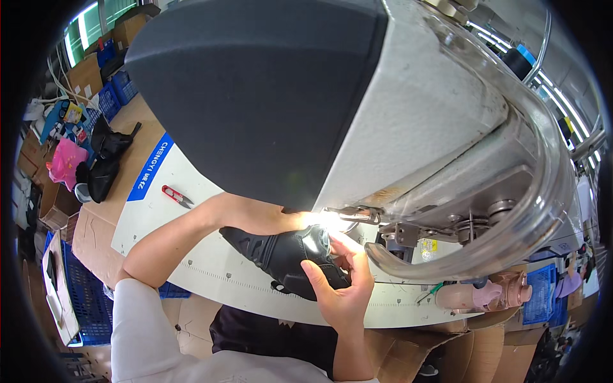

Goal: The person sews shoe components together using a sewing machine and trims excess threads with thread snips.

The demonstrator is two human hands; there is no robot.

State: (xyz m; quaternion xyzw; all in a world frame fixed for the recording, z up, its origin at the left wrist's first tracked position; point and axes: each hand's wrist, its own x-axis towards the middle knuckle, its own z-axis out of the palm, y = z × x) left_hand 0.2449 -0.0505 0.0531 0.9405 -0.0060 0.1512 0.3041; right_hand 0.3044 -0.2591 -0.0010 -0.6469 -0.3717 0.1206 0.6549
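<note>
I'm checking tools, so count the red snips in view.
1: the red snips on the white tabletop, left of the black shoe. The machine may hide others.

Left, we have room over the curved white table (pixel 150 223); a black-and-grey machine head (pixel 357 121) and glossy black shoe (pixel 287 258) block the middle.

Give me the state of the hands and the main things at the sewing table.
Sewing machine: running or stopped, cannot tell.
Machine lamp: lit.
Left hand: mostly hidden.
Right hand: gripping the black shoe.
Black shoe: held at the sewing machine.
Red-handled thread snips: lying unheld.
Pink bottle: on its side.
</note>
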